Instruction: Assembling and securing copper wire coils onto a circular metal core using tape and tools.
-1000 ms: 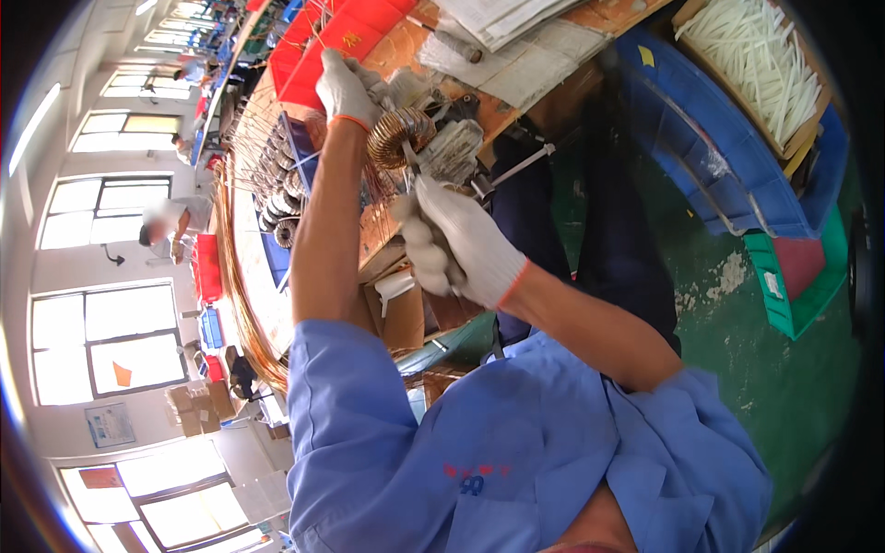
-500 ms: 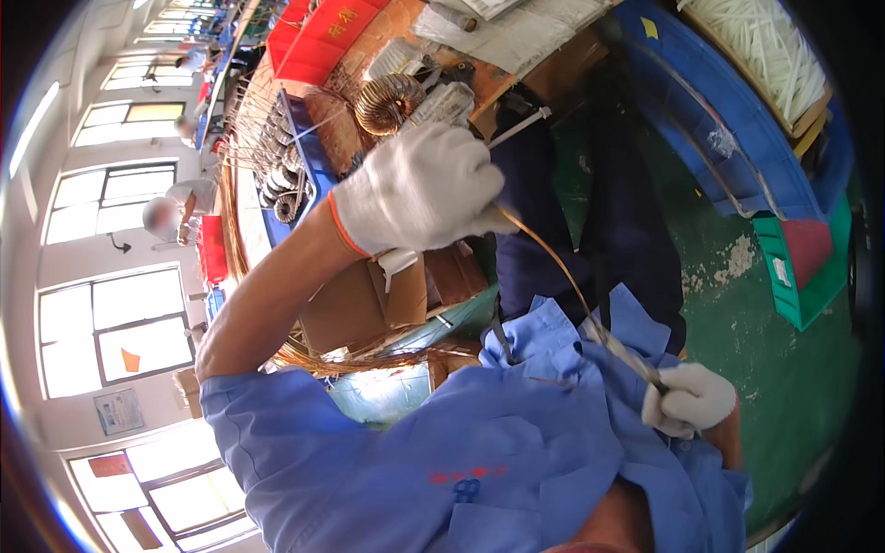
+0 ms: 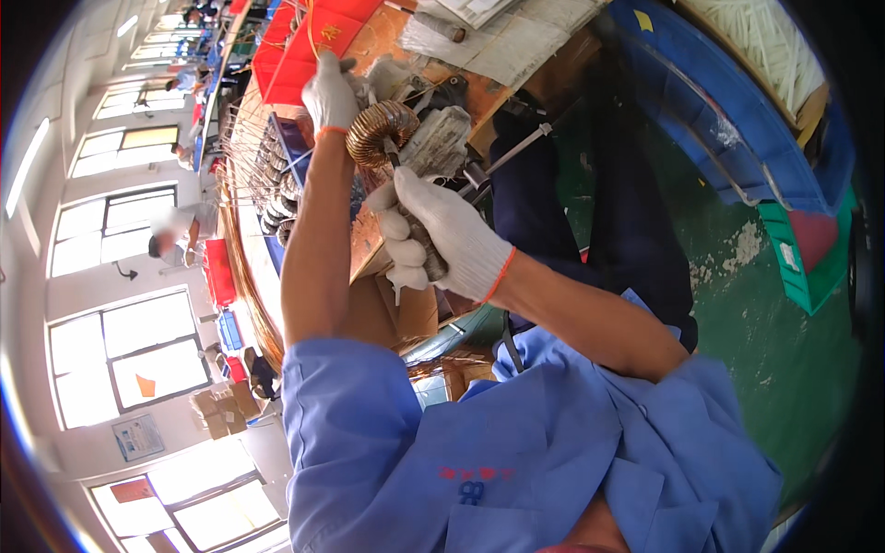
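Note:
A ring-shaped coil wound with copper wire [image 3: 380, 134] stands at the bench edge, on or beside a clamp. My right hand [image 3: 429, 226], in a white glove, is wrapped round a tool with a thick, greyish handle [image 3: 426, 251]. The tool's narrow tip points into the coil's hole. Just beyond the coil, my left hand [image 3: 330, 94], also gloved, has its fingers closed near the red box. A thin copper-coloured wire [image 3: 312, 26] rises from its fingertips and loops over the box; the exact grip is small in view.
The red box [image 3: 300, 55] stands at the far left of the bench. Finished-looking coils [image 3: 277, 198] sit in a blue tray at left. A metal rod [image 3: 521, 147] sticks out from the clamp. To the right are a large blue bin [image 3: 710, 120] and a green bin [image 3: 802, 263].
My right hand has moved from the lower right up to the coil, carrying the tool. My left hand has gone from in front of the coil to beyond it, near the red box.

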Demonstrator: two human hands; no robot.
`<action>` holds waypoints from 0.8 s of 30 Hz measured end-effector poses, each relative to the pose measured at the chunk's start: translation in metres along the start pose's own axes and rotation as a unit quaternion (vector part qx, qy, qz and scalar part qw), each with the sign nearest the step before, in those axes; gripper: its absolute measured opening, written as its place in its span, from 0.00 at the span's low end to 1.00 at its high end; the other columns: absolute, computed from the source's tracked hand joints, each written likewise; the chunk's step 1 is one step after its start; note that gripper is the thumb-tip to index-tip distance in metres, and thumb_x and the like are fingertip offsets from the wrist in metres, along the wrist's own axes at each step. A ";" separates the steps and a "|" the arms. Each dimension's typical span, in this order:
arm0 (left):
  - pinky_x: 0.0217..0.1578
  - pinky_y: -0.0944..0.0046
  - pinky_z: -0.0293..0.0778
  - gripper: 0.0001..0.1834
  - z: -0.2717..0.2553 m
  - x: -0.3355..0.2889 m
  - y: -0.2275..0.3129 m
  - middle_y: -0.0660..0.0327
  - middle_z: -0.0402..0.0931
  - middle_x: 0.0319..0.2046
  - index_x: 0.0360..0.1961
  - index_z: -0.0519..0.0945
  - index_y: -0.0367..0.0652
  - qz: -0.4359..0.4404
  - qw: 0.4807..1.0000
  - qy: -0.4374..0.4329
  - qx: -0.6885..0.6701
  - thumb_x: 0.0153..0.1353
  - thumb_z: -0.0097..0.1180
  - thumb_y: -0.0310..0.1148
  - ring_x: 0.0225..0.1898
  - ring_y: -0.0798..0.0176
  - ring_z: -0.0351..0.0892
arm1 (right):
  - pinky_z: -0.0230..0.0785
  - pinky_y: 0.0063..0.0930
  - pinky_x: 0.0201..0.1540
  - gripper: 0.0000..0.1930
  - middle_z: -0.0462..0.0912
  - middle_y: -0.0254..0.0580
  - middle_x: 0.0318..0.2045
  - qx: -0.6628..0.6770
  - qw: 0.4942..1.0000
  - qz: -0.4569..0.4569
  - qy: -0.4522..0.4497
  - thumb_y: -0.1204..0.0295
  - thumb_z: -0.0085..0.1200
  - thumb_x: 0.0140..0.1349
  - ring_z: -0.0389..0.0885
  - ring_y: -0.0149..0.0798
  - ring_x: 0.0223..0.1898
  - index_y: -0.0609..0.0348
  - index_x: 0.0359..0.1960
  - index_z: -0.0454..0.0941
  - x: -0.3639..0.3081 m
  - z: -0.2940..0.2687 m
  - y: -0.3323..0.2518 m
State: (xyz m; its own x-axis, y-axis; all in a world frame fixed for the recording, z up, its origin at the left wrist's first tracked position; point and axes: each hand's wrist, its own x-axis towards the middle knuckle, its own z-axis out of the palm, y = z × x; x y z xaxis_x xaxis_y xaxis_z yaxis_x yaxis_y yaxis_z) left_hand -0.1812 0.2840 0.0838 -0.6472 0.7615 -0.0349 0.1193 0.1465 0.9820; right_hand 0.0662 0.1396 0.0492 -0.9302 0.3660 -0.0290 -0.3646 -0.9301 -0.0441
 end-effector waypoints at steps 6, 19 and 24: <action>0.28 0.62 0.75 0.36 -0.014 -0.061 0.048 0.60 0.74 0.27 0.49 0.83 0.26 0.071 0.966 -0.073 0.237 0.72 0.59 0.58 0.26 0.67 0.75 | 0.46 0.25 0.11 0.19 0.60 0.23 0.16 -0.043 0.983 0.168 0.054 0.58 0.42 0.82 0.55 0.24 0.10 0.54 0.33 0.72 -0.105 -0.003 -0.026; 0.12 0.67 0.51 0.29 0.084 -0.109 0.105 0.72 0.58 0.13 0.25 0.70 0.48 0.106 0.945 -0.167 0.261 0.78 0.49 0.59 0.11 0.74 0.56 | 0.54 0.23 0.10 0.21 0.64 0.26 0.15 -0.234 0.960 0.130 0.085 0.58 0.42 0.84 0.61 0.22 0.10 0.60 0.36 0.76 -0.200 -0.056 -0.053; 0.17 0.65 0.63 0.24 0.009 0.007 0.051 0.64 0.73 0.22 0.43 0.81 0.37 0.008 0.986 -0.159 0.059 0.79 0.48 0.50 0.18 0.72 0.67 | 0.49 0.23 0.10 0.26 0.59 0.23 0.14 0.020 0.994 0.097 -0.046 0.47 0.37 0.84 0.54 0.23 0.09 0.49 0.29 0.68 -0.051 -0.015 -0.012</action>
State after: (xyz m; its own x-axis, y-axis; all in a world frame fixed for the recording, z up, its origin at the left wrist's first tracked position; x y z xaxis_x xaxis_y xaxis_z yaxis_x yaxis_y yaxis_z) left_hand -0.1726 0.3023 0.1324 -0.3783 0.9208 -0.0946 0.2260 0.1910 0.9552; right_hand 0.1183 0.1325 0.0365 -0.9826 0.1766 0.0579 -0.1773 -0.9841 -0.0071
